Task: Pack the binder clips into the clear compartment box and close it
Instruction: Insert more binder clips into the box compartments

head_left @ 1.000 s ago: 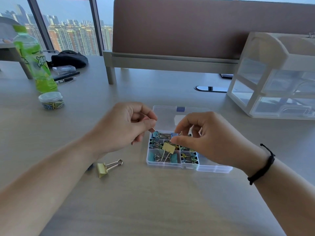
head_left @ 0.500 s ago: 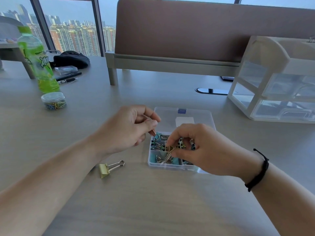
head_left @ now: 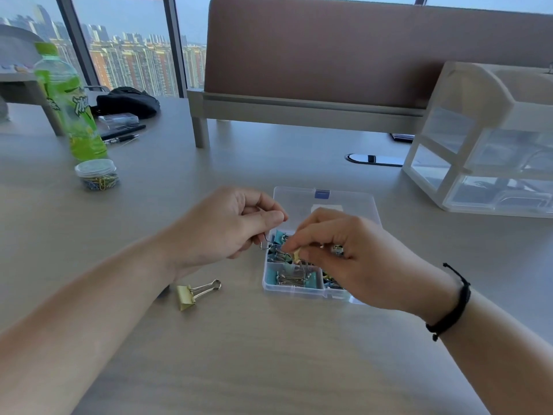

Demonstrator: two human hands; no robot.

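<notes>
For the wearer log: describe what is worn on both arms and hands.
Both forearms are bare, with no sleeves in view. The right wrist carries a black cord bracelet with a small knotted tail. The left hand and right hand show no gloves; rings cannot be made out.

You're in a high-rise office: a partition screen [head_left: 359, 52] stands on the surface [head_left: 269, 354], beside a drawer organiser [head_left: 490, 139], a paperclip jar [head_left: 96, 174], and city towers [head_left: 134, 64] outside.

No legible text anywhere. Green plastic drink bottle [head_left: 70, 103] has white stylised label chars, too blurred to read; nothing else lettered.
</notes>
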